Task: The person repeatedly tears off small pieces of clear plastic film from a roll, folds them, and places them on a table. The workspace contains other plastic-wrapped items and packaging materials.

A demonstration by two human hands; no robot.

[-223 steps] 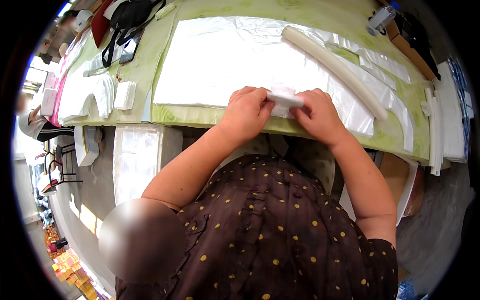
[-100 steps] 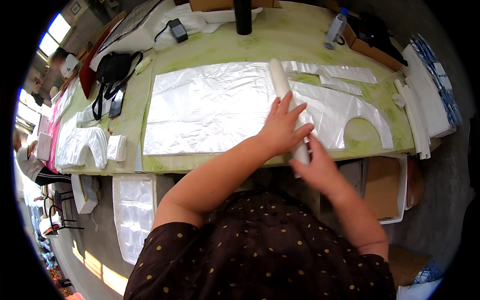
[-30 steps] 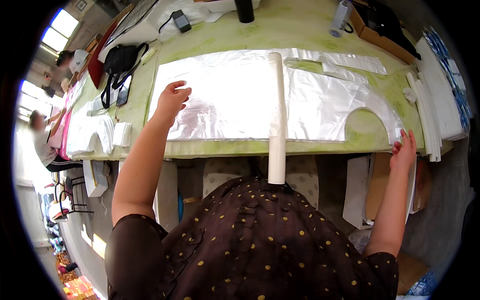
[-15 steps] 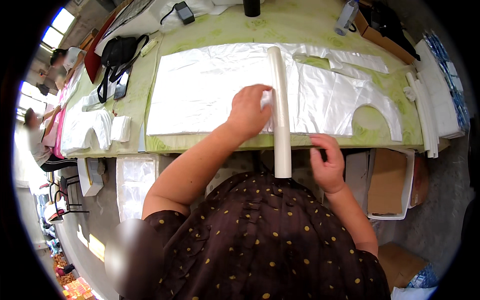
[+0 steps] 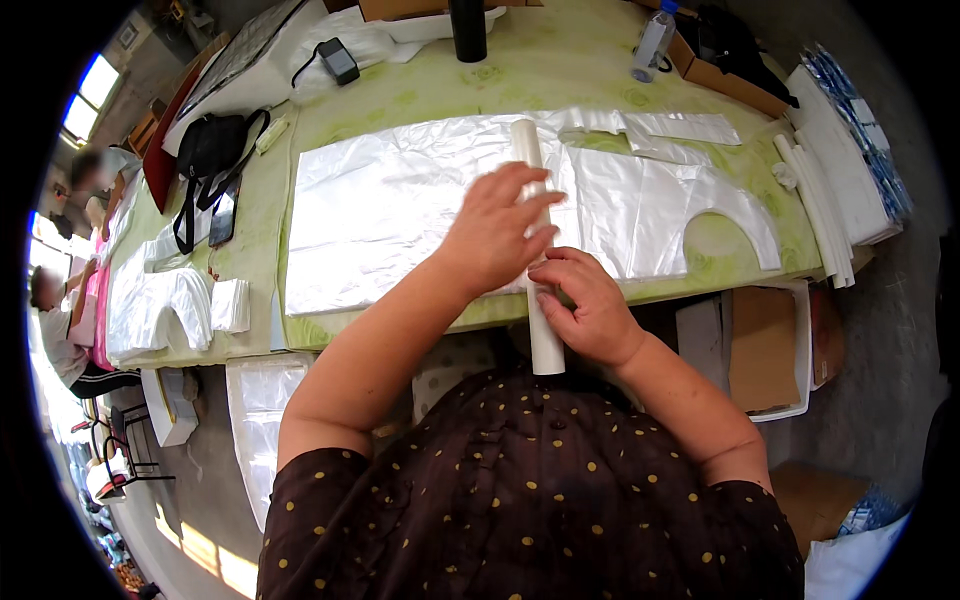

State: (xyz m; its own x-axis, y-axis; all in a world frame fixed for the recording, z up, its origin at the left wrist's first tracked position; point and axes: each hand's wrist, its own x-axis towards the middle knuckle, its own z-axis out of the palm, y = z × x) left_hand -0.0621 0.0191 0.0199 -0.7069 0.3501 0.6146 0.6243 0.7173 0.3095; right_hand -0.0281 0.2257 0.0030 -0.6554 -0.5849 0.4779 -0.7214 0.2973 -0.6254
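A long white roll [image 5: 546,345] of plastic film or tubing lies front to back across a stack of thin, shiny white plastic sheets [image 5: 370,200], its near end overhanging the table edge. My left hand [image 5: 500,222] reaches over the roll's middle from the left, fingers spread and slightly bent, touching or just above it. Close below, my right hand [image 5: 590,305] has its fingers curled over the roll from the right, the thumb lower down on it. Between my hands the roll is partly covered. The sheets have a rounded cut-out at the right end and strap-like strips at the far side.
A black bag [image 5: 212,150] and a phone [image 5: 224,215] lie left, near folded white plastic pieces [image 5: 232,305]. A black cup [image 5: 467,30], a bottle [image 5: 654,42] and a box [image 5: 735,80] stand at the back. White rolls [image 5: 815,210] line the right edge. Two people work far left.
My right hand has moved from beside the table edge, up and left onto the roll. My left hand's fingers have spread over the roll. The view has shifted slightly.
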